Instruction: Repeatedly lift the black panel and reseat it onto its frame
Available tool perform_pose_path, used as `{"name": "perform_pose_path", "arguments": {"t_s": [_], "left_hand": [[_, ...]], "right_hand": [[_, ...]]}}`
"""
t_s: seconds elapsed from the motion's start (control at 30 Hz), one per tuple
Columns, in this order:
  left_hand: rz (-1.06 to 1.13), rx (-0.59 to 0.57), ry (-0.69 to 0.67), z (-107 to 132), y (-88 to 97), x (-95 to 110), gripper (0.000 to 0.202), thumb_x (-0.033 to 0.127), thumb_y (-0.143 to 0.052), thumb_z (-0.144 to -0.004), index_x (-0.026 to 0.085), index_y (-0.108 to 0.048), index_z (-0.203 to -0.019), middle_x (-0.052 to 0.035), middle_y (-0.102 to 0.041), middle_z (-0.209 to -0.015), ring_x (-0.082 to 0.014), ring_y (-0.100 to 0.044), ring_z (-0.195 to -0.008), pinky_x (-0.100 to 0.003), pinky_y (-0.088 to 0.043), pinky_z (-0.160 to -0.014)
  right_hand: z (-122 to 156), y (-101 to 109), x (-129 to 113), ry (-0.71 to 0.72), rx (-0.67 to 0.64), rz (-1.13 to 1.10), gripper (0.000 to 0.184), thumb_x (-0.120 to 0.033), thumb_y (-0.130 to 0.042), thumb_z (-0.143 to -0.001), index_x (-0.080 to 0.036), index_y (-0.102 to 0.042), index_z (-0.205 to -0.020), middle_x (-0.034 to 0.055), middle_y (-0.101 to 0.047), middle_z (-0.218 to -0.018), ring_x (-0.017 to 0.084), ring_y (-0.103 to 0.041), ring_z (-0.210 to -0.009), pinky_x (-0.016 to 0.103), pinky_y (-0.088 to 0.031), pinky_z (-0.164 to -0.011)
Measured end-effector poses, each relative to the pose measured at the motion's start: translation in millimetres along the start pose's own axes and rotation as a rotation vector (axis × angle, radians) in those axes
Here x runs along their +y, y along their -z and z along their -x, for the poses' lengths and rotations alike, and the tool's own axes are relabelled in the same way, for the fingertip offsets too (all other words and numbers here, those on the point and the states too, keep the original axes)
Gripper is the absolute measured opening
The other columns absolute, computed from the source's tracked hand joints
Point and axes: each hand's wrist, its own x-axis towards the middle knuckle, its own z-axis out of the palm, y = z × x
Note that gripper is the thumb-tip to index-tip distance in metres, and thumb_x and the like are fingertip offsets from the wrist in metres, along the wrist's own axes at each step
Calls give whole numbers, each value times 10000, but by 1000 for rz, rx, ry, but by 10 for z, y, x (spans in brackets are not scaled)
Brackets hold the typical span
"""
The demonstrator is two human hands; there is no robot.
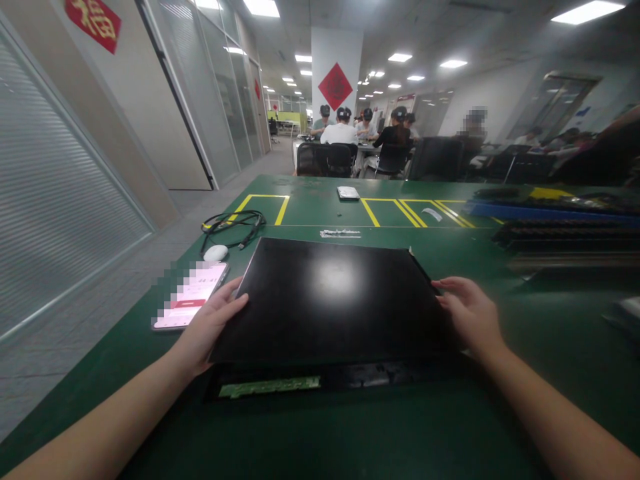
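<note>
A flat black display panel (330, 313), glossy with a bright light reflected in it, is held between my two hands. My left hand (213, 320) grips its left edge, thumb on the front face and fingers behind. At the right edge my right hand (470, 313) pinches the panel between thumb and fingers. Under the panel's near edge shows a dark frame (370, 375) on the table, with a green circuit board strip (270, 387) along its left part. The panel hides the rest of that frame.
The green table (320, 447) has yellow tape markings. At left lie a phone (193, 297), a white mouse (217, 253) and a coiled black cable (235, 223). A small metallic box (348, 193) sits farther back. Blurred dark parts (570, 233) and a blue tray (540, 212) occupy the right.
</note>
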Motion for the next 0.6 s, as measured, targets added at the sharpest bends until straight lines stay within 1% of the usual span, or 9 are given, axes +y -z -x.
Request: {"name": "perform_pose_path", "arguments": {"t_s": [0.1,0.17,0.3,0.37,0.47,0.6], "left_hand": [[-10,-13,15,-17,12,-11,636,174,-781,-777,242,-582,-1378,-106,-802,-1101,-257,-800,-767,-279,-640,-597],[-8,-10,25,-31,23,-17,638,157,-774,-775,236,-579,-1378,-115,-803,-1093,-245,-795,-704,-266,-624,-543],[-14,-11,45,-50,31,-14,652,172,-787,-776,235,-571,-1388,-130,-795,-1115,-256,-797,-738,-260,-607,-526],[-28,1,55,-47,18,1,638,178,-783,-789,242,-575,-1388,-126,-798,-1104,-261,-797,-751,-250,-589,-499],[-40,24,64,-27,-18,37,568,143,-727,-833,232,-582,-1374,-116,-809,-1049,-253,-794,-727,-237,-566,-463],[-31,24,81,-14,-38,58,548,108,-682,-854,224,-573,-1378,-118,-808,-1042,-250,-793,-720,-246,-572,-467]], "right_hand": [[7,5,-25,24,3,95,246,-281,-591,-792,-192,-714,-986,102,-769,-973,232,-734,-797,367,-570,-720],[14,2,-53,28,7,79,234,-305,-580,-804,-188,-722,-949,97,-773,-933,231,-732,-800,370,-570,-740],[19,-1,-81,36,3,35,229,-339,-585,-812,-188,-719,-922,96,-777,-943,230,-728,-813,378,-571,-780],[15,7,-68,42,-8,58,240,-348,-588,-818,-191,-721,-941,94,-776,-953,234,-726,-824,383,-563,-795],[4,24,-31,46,-23,108,251,-361,-582,-831,-201,-724,-962,90,-774,-984,239,-725,-853,384,-545,-810],[-6,47,-2,40,-38,144,259,-376,-577,-840,-207,-724,-972,86,-775,-1003,242,-727,-861,375,-533,-793]]}}
